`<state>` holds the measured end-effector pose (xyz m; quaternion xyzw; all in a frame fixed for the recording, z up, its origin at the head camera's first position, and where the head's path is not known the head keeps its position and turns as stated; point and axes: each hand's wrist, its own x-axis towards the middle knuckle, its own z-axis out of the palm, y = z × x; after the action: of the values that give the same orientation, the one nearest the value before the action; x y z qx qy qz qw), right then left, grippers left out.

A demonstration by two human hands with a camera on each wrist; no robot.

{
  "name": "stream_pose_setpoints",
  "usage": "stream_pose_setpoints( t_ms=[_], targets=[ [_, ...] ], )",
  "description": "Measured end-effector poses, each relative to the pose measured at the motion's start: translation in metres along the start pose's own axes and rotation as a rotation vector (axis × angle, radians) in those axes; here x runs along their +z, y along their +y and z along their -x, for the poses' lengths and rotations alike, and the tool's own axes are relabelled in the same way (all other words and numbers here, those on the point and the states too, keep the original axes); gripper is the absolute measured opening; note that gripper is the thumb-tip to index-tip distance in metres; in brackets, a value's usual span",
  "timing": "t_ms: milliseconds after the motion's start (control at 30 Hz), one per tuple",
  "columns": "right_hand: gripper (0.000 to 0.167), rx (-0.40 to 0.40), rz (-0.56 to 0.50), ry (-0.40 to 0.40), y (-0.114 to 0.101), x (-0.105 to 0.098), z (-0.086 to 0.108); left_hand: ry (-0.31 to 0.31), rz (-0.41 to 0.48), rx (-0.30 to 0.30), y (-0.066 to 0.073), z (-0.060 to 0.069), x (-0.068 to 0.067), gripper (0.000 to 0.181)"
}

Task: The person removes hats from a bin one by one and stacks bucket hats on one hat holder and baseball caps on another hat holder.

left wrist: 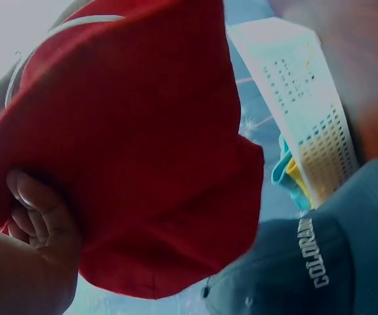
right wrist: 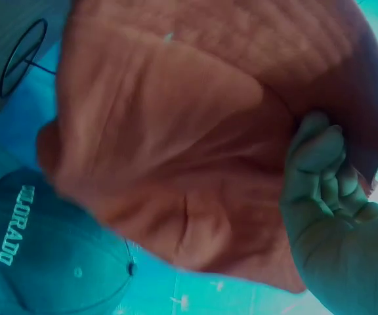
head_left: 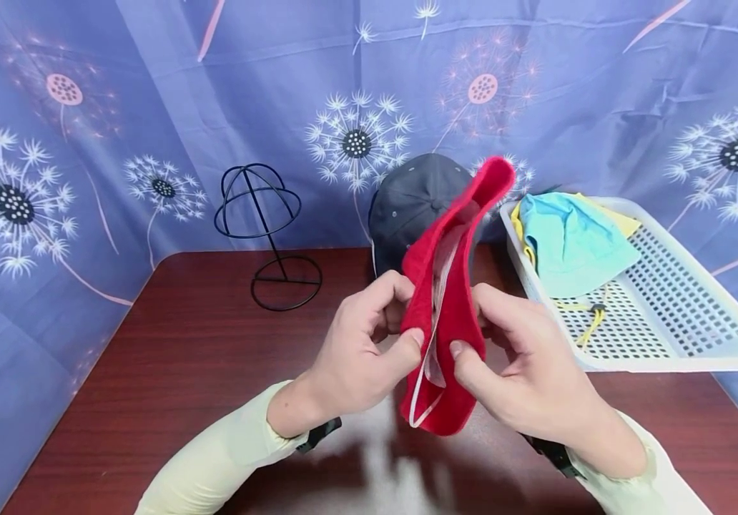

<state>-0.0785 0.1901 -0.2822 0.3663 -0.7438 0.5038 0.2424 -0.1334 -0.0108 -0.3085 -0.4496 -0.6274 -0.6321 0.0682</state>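
A red fabric hat [head_left: 459, 315] is held up over the table's middle, narrow and folded, its opening with a white cord or band facing the head view. On its left side the left hand [head_left: 365, 347] pinches the brim between thumb and curled fingers. The right hand [head_left: 526, 357] pinches the opposite side the same way. In the left wrist view the red hat [left wrist: 136, 144] spreads broadly past the left hand [left wrist: 38, 243]. The right wrist view shows the fingers of the right hand [right wrist: 333, 216] curled at the edge of the hat [right wrist: 169, 131].
Behind the red hat sits a dark cap [head_left: 417, 197] with white lettering, seen in the wrist views. A black wire hat stand [head_left: 282, 265] stands at the back left. At right, a white perforated basket [head_left: 710, 279] holds a light blue hat [head_left: 568, 236] and something yellow.
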Motion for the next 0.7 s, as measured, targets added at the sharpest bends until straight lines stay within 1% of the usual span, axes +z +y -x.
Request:
stream_pose_setpoints(
  t_ms=[100,200,333,433,533,600,700],
  targets=[
    [0.027,-0.025,-0.026,0.060,0.002,-0.005,-0.001,0.055,-0.046,0.039,0.002,-0.003,-0.007,0.016],
    [0.023,0.005,-0.053,0.141,0.003,-0.013,-0.002,0.108,-0.076,0.070,0.005,-0.006,-0.016,0.015],
    [0.013,0.036,-0.082,0.276,0.004,-0.024,-0.003,0.159,-0.081,0.094,0.010,-0.010,-0.026,0.013],
    [0.012,0.022,-0.108,0.373,0.005,-0.030,-0.004,0.190,-0.073,0.120,0.013,-0.011,-0.032,0.013],
    [0.011,0.014,-0.109,0.455,0.006,-0.036,-0.006,0.231,-0.079,0.160,0.014,-0.013,-0.039,0.013],
    [0.011,0.017,-0.088,0.504,0.007,-0.040,-0.008,0.263,-0.084,0.185,0.013,-0.015,-0.043,0.013],
    [0.012,0.014,-0.074,0.562,0.010,-0.047,-0.011,0.315,-0.116,0.205,0.012,-0.017,-0.050,0.013]
  ],
)
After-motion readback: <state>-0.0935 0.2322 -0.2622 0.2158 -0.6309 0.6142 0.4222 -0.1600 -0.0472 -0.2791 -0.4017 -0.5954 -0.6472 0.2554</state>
